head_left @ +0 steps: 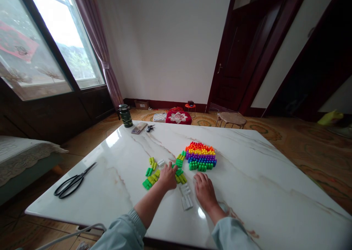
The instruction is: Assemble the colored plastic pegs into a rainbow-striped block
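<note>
My left hand (168, 176) reaches over loose green and yellow-green plastic pieces (154, 177), fingers bent and slightly apart, its fingertips among them; whether it grips one is hidden. My right hand (204, 189) rests on the white table (115, 195) with curled fingers, just below the green row of a rainbow-coloured block of pegs (202, 156). What is under those fingers is too small to tell. Between the hands lie clear or white pieces (186, 197), and another white one (161, 163) sits behind my left hand. More green pieces (179, 163) are beside the coloured block.
Black-handled scissors (72, 183) lie at the table's left. Along the far left edge stand a camouflage-patterned flask (125, 116), a phone (139, 128) and keys (150, 128). Beyond the table are a red cushioned seat (178, 118) and a round stool (231, 118).
</note>
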Demonstrator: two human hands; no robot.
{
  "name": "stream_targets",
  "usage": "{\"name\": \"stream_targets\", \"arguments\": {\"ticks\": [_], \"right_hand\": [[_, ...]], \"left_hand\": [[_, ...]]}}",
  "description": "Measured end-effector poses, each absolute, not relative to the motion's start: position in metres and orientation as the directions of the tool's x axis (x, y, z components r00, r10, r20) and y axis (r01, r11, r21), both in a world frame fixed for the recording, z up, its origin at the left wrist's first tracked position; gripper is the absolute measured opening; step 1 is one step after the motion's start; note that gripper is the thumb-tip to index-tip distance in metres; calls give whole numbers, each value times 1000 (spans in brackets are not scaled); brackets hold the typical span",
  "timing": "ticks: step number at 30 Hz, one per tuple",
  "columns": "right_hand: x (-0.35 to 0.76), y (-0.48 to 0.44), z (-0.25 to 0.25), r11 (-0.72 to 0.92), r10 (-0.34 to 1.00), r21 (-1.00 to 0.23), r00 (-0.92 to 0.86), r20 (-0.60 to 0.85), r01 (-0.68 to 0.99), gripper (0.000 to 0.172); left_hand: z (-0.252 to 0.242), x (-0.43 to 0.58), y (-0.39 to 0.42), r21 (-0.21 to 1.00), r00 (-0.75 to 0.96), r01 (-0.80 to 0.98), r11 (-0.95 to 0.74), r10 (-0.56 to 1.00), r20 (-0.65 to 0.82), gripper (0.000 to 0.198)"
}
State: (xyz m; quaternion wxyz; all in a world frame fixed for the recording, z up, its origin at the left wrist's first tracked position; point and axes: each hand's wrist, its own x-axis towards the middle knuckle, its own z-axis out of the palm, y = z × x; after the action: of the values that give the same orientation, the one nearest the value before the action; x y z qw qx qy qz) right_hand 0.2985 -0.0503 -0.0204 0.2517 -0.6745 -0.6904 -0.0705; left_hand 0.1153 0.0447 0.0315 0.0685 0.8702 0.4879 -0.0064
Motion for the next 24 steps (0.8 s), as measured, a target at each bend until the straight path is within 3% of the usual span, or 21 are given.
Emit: {"name": "stream_targets", "arguments": {"ticks": [16, 18, 20, 22, 24], "right_hand": [[296, -53, -14, 73, 908, -272, 49, 416, 960, 27], [296, -53, -14, 72, 907, -274, 52, 418, 959, 28], [296, -53, -14, 66, 905, -274, 58, 421, 960, 28], [296, -53, -14, 62, 906, -276, 62, 419, 959, 28], [296, -52, -14, 62, 908, -278, 61, 415, 958, 28]], "left_hand": [[23, 100, 48, 172, 498, 847, -503, 864, 75, 42], [23, 98, 46, 260, 478, 822, -507, 862, 171, 36], [22, 95, 41, 425, 390, 759, -494, 867, 310, 28], [16, 94, 34, 630, 234, 626, -458, 882, 409, 22], [7, 92, 25, 816, 84, 421, -396, 913, 399, 25]]}}
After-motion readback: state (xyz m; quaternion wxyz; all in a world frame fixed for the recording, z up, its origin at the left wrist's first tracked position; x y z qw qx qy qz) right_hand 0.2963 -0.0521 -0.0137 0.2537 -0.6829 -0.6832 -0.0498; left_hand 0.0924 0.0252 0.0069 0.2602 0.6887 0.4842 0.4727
